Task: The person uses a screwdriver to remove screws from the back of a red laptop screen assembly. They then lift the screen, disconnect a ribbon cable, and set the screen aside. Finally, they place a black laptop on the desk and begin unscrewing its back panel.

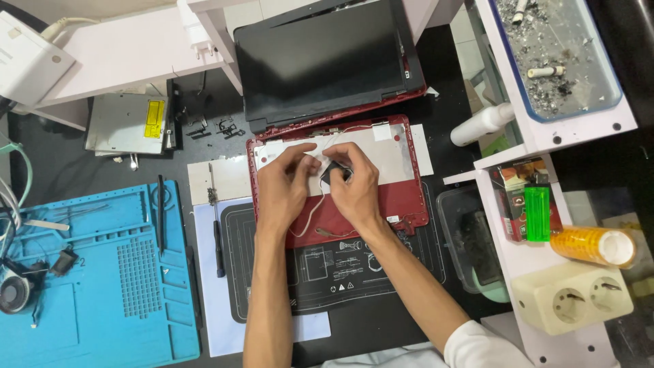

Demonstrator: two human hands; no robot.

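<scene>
A red laptop lid shell (403,199) lies open side up on a black mat, with a silver foil sheet (388,151) across its upper part. My left hand (281,185) and my right hand (354,185) meet over its middle. The right fingers pinch a small black part (332,172) with a thin white cable (315,208) trailing down from it. My left fingertips touch the foil beside that part. A detached black screen panel (320,61) leans just behind the shell.
A blue repair mat (102,272) with small parts lies at left, a screwdriver (219,238) beside it. A silver optical drive (126,123) sits at back left. At right stand a white shelf (545,136), a white bottle (480,125), a tape roll (593,245) and a power strip (572,296).
</scene>
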